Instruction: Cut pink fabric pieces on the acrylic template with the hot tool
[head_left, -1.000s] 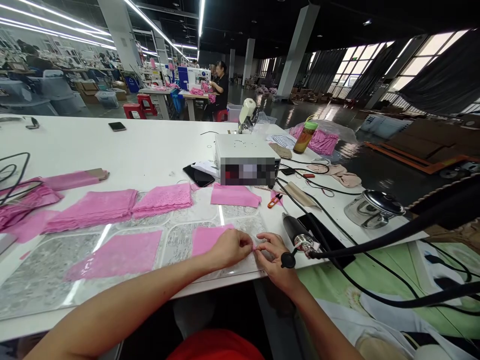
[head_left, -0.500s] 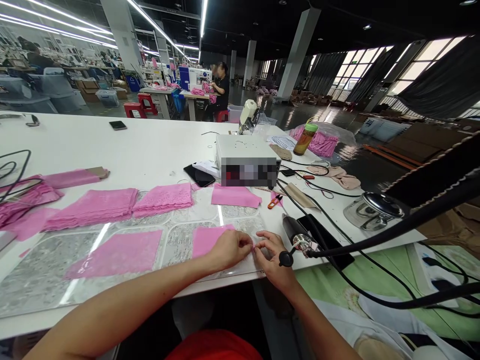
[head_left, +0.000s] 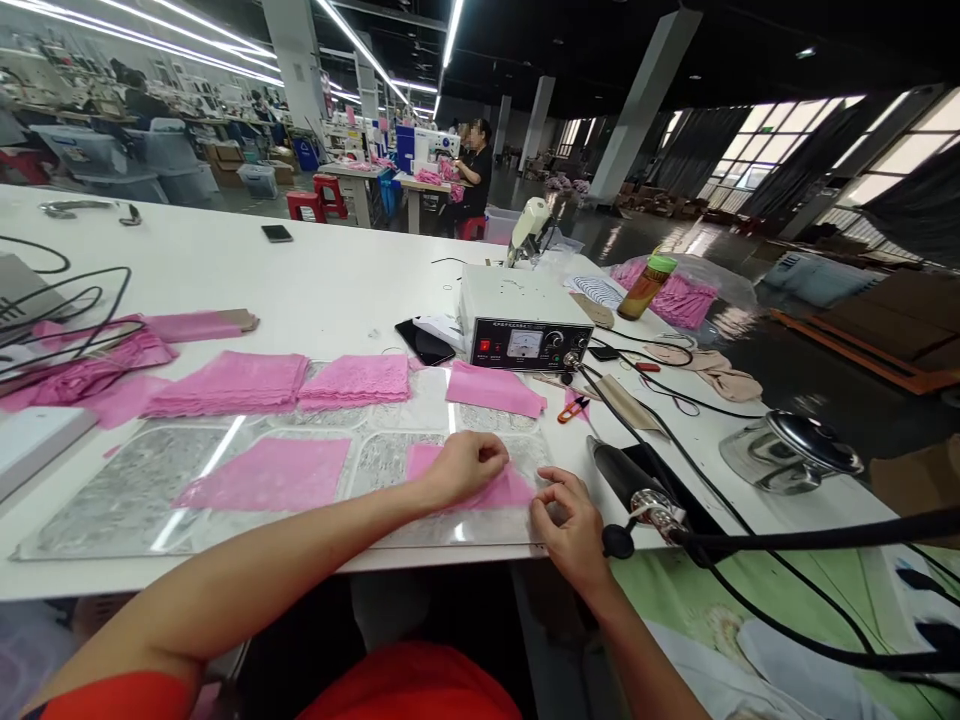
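A thin pink fabric piece (head_left: 516,488) lies on the clear-covered patterned board (head_left: 382,462), partly under my left hand. My left hand (head_left: 469,468) is closed in a pinch at the upper edge of this piece, its fingertips partly hidden. At the right corner of the fabric, the thumb and forefinger of my right hand (head_left: 568,522) are pinched together. Another flat pink piece (head_left: 274,474) rests to the left on the board. Behind them are two pink fabric stacks (head_left: 229,382) and a separate pink panel (head_left: 495,387).
A black handheld tool (head_left: 626,478) with cables lies right of my right hand. Orange thread snips (head_left: 573,409), a control box (head_left: 529,345), a phone (head_left: 424,343), a lidded steel pot (head_left: 787,452) and a drink bottle (head_left: 646,288) are on the table. A person (head_left: 476,170) sews farther back.
My hands have moved apart, the left one away from the right. The pink fabric now shows spread between them. The whole view has shifted, so the table things appear farther right.
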